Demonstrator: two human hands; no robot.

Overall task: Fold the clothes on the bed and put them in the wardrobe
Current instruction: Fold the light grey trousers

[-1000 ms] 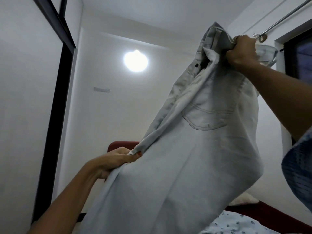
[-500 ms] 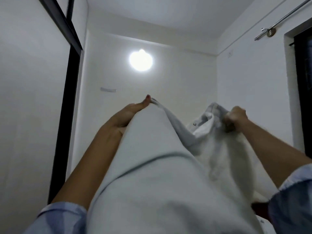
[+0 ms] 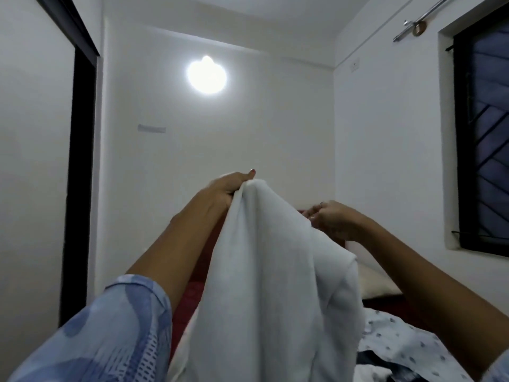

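1. Pale grey-white denim trousers (image 3: 264,285) are held up in the air above the bed, filling the lower middle of the view and hiding much of what lies behind them.
2. Behind the trousers, a dark red headboard (image 3: 301,212) is partly seen, with a cream pillow (image 3: 377,281) to the right of the trousers.
3. To the lower right of the trousers, a light blue dotted garment (image 3: 407,346) is spread on the bed, with darker clothes (image 3: 385,366) bunched beside it.
4. A white wardrobe door with a black frame (image 3: 80,161) stands well to the left of the trousers; its inside is not shown.
5. High above the trousers a round wall lamp (image 3: 206,75) is lit, and a dark barred window (image 3: 482,133) is set in the wall to their right.
6. The trousers hang with their long axis running from the raised fold at the top down towards the viewer.
7. The top fold is gripped by the left hand (image 3: 228,186), fingers curled over the cloth.
8. The right edge is pinched by the right hand (image 3: 330,216), fingertips pressed together on the fabric.
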